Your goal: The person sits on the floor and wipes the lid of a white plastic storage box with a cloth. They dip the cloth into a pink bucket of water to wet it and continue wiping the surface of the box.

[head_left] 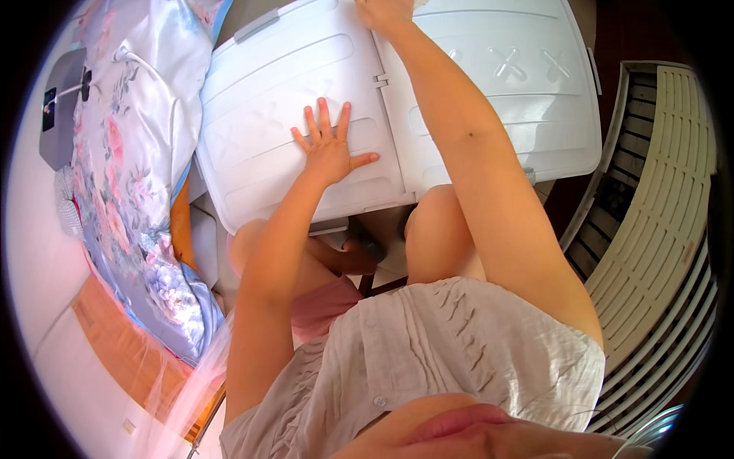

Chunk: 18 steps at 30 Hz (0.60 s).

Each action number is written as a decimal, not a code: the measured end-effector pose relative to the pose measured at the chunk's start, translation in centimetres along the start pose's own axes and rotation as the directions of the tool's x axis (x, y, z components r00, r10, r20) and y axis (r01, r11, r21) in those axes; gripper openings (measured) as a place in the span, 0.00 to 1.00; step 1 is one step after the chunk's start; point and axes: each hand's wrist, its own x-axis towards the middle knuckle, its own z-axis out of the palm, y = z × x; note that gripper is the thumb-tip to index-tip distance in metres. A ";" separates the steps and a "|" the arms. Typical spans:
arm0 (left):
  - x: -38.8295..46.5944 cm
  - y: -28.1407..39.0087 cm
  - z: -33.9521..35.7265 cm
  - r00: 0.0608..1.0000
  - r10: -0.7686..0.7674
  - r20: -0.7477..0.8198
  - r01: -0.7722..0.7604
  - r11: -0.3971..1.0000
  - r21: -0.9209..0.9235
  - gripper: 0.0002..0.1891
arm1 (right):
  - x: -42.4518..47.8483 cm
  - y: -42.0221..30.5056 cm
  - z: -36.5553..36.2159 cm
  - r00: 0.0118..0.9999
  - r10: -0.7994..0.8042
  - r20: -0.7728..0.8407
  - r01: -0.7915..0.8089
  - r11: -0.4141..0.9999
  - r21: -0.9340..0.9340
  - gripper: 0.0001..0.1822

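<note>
A white plastic storage box lid [269, 149] in two panels fills the area in front of my knees. On its left panel my left hand [330, 155] lies with fingers spread, palm down. Reaching to the far side, my right hand [385, 16] is cut off by the top of the view, close to the seam between the panels. A bit of something pale shows beside its fingers; I cannot tell whether it is gripped. The right panel [487, 34] bears raised X shapes, and a small hinge [380, 81] joins the panels.
A bed with a floral satin cover [126, 172] stands on the left, with sheer pink netting [178, 396] near its lower end. On the right are a cream slatted grille [648, 201] and several white pipes [671, 344]. My knees [438, 229] touch or nearly touch the box.
</note>
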 end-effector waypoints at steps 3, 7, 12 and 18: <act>-0.5 -0.7 -0.1 0.999 -0.025 0.025 0.025 1.000 0.011 0.63 | -0.8 -0.2 -0.7 0.986 -0.097 0.136 0.106 0.992 -0.065 0.28; -0.4 -0.7 0.2 1.000 -0.003 0.001 0.003 1.000 0.000 0.63 | -6.6 2.6 -1.8 0.909 -0.382 0.166 0.407 0.899 -0.159 0.31; -0.6 -0.8 0.4 1.000 -0.020 0.002 0.020 1.000 -0.005 0.63 | -8.4 9.7 -6.1 0.903 -0.351 0.249 0.416 0.859 -0.299 0.31; -0.6 -0.6 0.8 1.000 -0.006 -0.001 0.006 1.000 -0.004 0.63 | -4.1 22.0 -16.3 0.951 0.138 0.275 0.027 0.854 -0.519 0.27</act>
